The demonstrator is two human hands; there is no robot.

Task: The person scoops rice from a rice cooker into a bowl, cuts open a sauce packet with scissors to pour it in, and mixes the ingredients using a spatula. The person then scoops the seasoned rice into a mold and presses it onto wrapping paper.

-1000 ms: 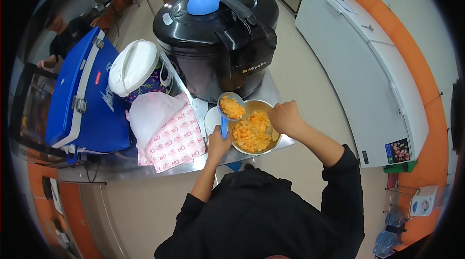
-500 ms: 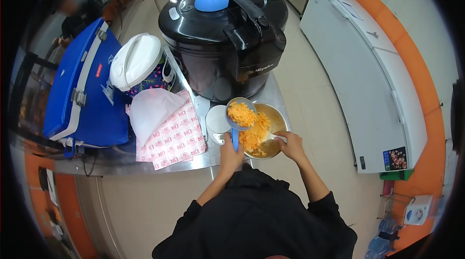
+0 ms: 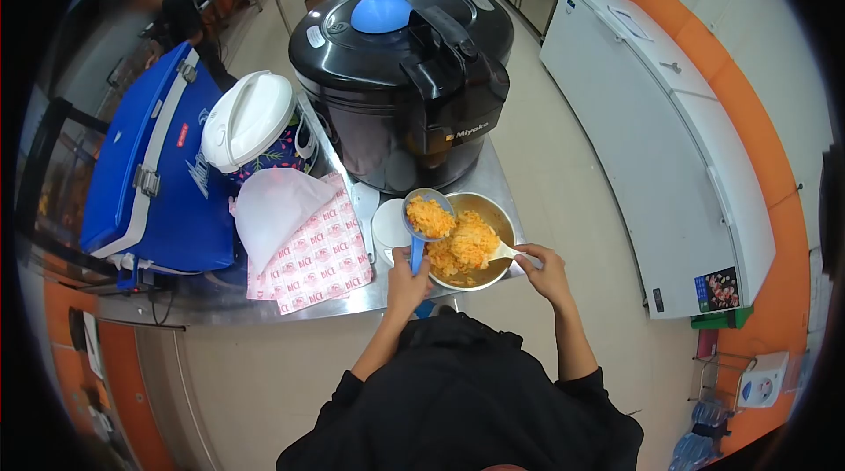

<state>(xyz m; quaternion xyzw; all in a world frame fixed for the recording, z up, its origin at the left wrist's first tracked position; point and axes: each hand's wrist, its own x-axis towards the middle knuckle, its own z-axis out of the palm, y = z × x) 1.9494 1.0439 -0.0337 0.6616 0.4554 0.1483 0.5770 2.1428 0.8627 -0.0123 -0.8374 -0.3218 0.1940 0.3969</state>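
Observation:
My left hand (image 3: 407,286) is closed around the handle of a blue rice scoop (image 3: 416,256), whose round cup is filled with orange rice (image 3: 429,217). The cup hangs over the left rim of a metal bowl (image 3: 503,217). Orange rice (image 3: 472,242) is heaped inside that bowl. With its fingers pinched on the handle, my right hand (image 3: 546,274) holds a white rice paddle (image 3: 506,251); the paddle's blade touches the heap and is partly hidden by rice. Left of the bowl, partly under the scoop, sits a white round-topped kitchen scale (image 3: 387,223).
A large black rice cooker (image 3: 387,119) with a second blue scoop (image 3: 383,15) on its lid stands behind the bowl. Printed wrapping paper (image 3: 321,264), a plastic bag (image 3: 277,202), a white-lidded container (image 3: 251,119) and a blue cooler (image 3: 150,172) are left. A person (image 3: 180,22) stands beyond.
The scoop and my left hand have shifted slightly left. My right hand has moved a little right with the paddle, showing more of its white blade. The person behind the cooler has come further into view.

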